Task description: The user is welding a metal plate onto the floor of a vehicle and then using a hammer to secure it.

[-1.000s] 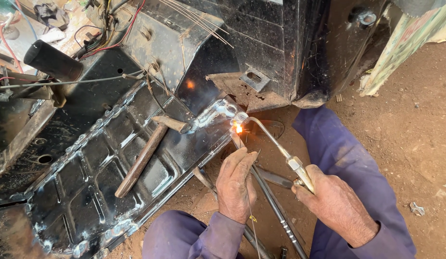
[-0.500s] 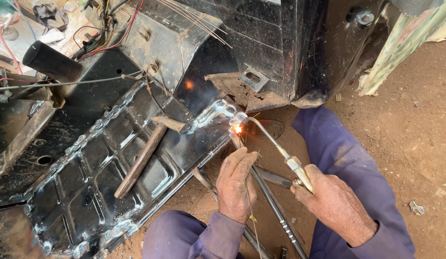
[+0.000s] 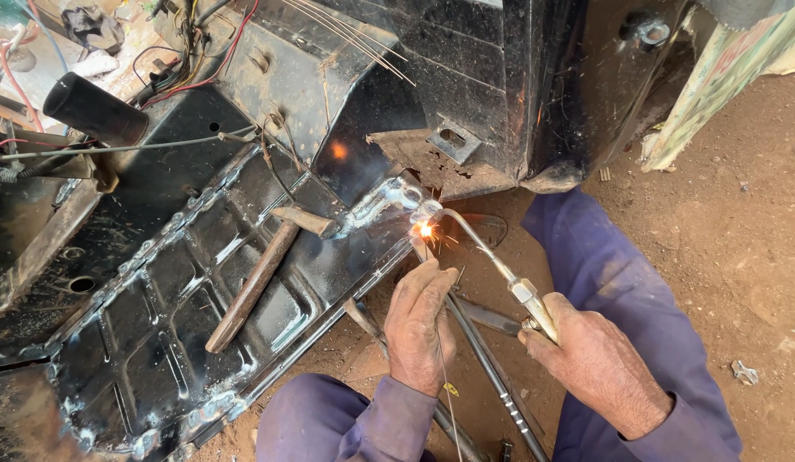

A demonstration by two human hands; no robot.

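Right hand [image 3: 596, 359]: I grip the torch [image 3: 500, 267], flame at the seam [image 3: 425, 229].
Left hand [image 3: 421, 327]: I pinch the filler rod [image 3: 442, 376].
Progress: floor panel [image 3: 158, 334] edges beaded; this corner unfinished, I judge.

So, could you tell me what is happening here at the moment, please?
A person in blue work clothes is applying a flame to a black sheet-metal floor panel. The right hand holds a torch, its flame bright at the panel's edge. The left hand holds a thin filler rod there. A wooden-handled hammer lies on the panel.
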